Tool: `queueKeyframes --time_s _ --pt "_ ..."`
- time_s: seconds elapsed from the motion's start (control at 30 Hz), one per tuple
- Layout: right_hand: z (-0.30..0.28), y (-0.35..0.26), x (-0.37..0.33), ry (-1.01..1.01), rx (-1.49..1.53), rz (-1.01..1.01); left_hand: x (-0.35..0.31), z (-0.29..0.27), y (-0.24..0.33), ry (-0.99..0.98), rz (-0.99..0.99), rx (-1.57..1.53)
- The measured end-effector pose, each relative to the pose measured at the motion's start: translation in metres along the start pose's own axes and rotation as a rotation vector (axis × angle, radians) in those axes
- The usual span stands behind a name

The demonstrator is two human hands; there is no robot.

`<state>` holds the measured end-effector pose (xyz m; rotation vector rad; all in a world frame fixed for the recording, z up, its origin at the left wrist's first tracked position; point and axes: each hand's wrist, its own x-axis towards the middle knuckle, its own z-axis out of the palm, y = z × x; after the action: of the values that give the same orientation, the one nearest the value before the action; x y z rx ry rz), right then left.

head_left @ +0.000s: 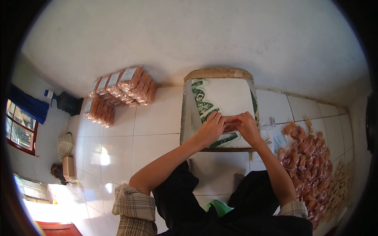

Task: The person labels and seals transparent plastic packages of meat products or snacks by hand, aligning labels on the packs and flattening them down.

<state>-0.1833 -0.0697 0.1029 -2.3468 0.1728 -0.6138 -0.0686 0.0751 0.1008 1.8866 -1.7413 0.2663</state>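
Over the low table (241, 92), my left hand (212, 128) and my right hand (248, 126) meet with their fingers closed. Between them they pinch a small brown piece in clear plastic (231, 128), partly covered by my fingers. Its exact kind is too small to make out. To the right of the table, a large heap of plastic-wrapped brown pieces (305, 165) lies on the floor. Beside that heap are clear plastic bags with printed labels (280, 140).
Labelled clear packs of brown pieces (134, 84) are stacked by the wall at left. Pale stick-like pieces (339, 183) lie beyond the heap at far right. A dark water jug (69, 103) and a cardboard box (68, 166) stand at far left. Something green (219, 207) shows between my legs.
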Motion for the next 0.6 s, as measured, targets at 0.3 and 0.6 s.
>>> queueKeyframes --time_s 0.3,0.6 --pt "0.005 0.011 0.029 0.083 -0.245 -0.27 0.021 0.006 -0.028 0.086 0.053 0.089" --pt "-0.017 0.054 0.066 0.23 -0.372 -0.337 0.088 0.029 -0.047 0.159 0.053 0.184"
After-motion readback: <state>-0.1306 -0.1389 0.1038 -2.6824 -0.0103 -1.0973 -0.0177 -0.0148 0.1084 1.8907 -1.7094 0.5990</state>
